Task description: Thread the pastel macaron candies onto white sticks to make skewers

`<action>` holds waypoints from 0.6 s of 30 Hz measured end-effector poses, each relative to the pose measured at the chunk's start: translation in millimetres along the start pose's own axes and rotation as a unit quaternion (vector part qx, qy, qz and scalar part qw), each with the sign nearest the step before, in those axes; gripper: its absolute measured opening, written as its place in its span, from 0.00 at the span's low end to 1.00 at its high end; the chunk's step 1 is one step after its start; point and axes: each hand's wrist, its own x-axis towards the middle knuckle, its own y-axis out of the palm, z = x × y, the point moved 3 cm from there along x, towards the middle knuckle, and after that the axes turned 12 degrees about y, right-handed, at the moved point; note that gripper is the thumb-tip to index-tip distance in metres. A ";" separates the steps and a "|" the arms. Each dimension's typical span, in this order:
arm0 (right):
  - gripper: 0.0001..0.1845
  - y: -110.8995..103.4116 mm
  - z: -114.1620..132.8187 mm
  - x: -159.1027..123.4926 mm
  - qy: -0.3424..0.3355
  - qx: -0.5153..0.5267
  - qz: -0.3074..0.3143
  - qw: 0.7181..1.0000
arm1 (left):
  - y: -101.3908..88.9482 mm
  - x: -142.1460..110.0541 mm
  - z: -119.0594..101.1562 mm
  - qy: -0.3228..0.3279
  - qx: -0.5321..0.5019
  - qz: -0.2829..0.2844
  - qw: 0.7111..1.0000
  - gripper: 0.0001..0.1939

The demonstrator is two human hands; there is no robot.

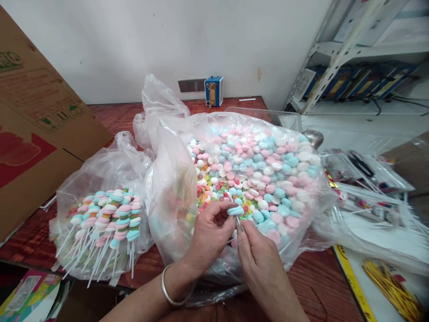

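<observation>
My left hand [214,228], with a bangle at the wrist, pinches a light-blue marshmallow [236,210] between thumb and fingers. Just to its right, my right hand [256,248] grips a thin white stick [238,220] that meets the marshmallow from below. Both hands are over a large clear plastic bag [170,179] of loose pink, white and blue marshmallows [284,192]. Small ring-shaped gummies [214,188] in several colours lie in the bag's left part. At the left, a smaller plastic bag [134,156] holds several finished-looking marshmallow skewers [110,214] with their white sticks pointing toward me.
A cardboard box [36,103] stands at the far left. Against the wall is a small blue box [213,91] near sockets. To the right are packets of white sticks [378,223], yellow twist ties [392,288] and a metal shelf [335,58].
</observation>
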 end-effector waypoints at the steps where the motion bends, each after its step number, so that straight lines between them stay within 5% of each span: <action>1: 0.17 1.0 0.6 5.3 0.002 -0.042 -0.001 0.999 | -4.0 -1.4 -2.2 0.028 0.034 0.015 0.999 0.13; 5: 0.12 -7.7 8.5 25.2 0.030 -0.246 -0.042 0.968 | -38.5 5.0 -12.9 0.128 0.232 0.024 0.964 0.23; 10: 0.16 -21.6 32.0 31.6 -0.015 -0.394 -0.038 0.918 | -85.1 28.5 -20.6 0.202 0.478 0.018 0.854 0.12; 18: 0.12 -18.7 65.1 34.6 -0.060 -0.451 -0.001 0.891 | -87.7 41.3 -10.9 0.187 0.567 0.077 0.798 0.12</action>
